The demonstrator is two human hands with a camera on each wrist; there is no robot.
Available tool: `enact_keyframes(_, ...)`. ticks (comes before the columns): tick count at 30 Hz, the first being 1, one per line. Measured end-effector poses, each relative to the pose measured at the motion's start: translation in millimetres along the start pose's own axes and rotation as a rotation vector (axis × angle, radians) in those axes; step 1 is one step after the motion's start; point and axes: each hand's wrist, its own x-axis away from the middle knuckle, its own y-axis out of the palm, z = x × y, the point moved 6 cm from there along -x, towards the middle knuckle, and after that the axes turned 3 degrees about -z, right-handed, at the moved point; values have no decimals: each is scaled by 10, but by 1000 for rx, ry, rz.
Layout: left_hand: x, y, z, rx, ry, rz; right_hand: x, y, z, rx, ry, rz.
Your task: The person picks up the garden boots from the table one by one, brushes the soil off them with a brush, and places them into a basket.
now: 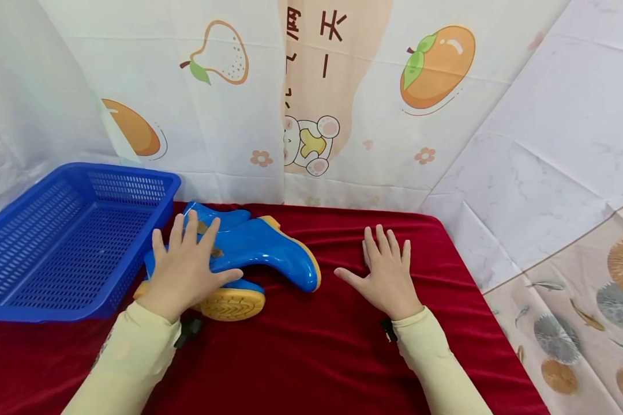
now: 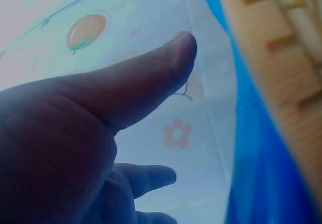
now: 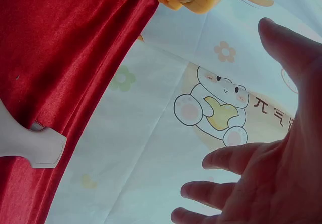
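Observation:
Blue rain boots with yellow soles lie on their sides in a heap on the table. One boot points its toe to the right; a second boot turns its ridged sole to the front. My left hand is spread over the heap, covering part of it. The left wrist view shows a yellow boot sole close beside the thumb. Over the table to the right, my right hand has its fingers spread and holds nothing. Near it in the right wrist view lies a pale grey object with a flared end, mostly hidden from the head view.
A blue plastic basket with slotted sides stands left of the boots. Dark red velvet cloth covers the table. Behind it hangs a white printed curtain, and a patterned fabric lies beyond the right edge.

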Motion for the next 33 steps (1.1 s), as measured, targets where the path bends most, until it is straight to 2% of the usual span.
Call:
enact_keyframes(3, 18, -52, -32, -4, 0, -11, 3, -2, 1, -2, -2, 1)
enact_keyframes(7, 56, -103, -115, -2, -21, -61, 0, 5, -13, -7, -5, -5)
enact_keyframes(15, 173, -159, -159, -101, -9, -147, 3, 38, -15, -19, -5, -23)
enact_keyframes(20, 196, -198, -242, -83, -25, -199, 6, 49, -12, -23, -3, -30)
enact_keyframes(27, 205, -262, -510, -2, -81, -355, 7, 56, -15, -36, -1, -37)
enact_keyframes(30, 226, -271, -591, 15, -93, -376, 8, 57, -25, -41, -2, -41)
enact_keyframes(33, 229, -259, -607, 29, -89, -382, 10, 59, -28, -46, 0, -46)
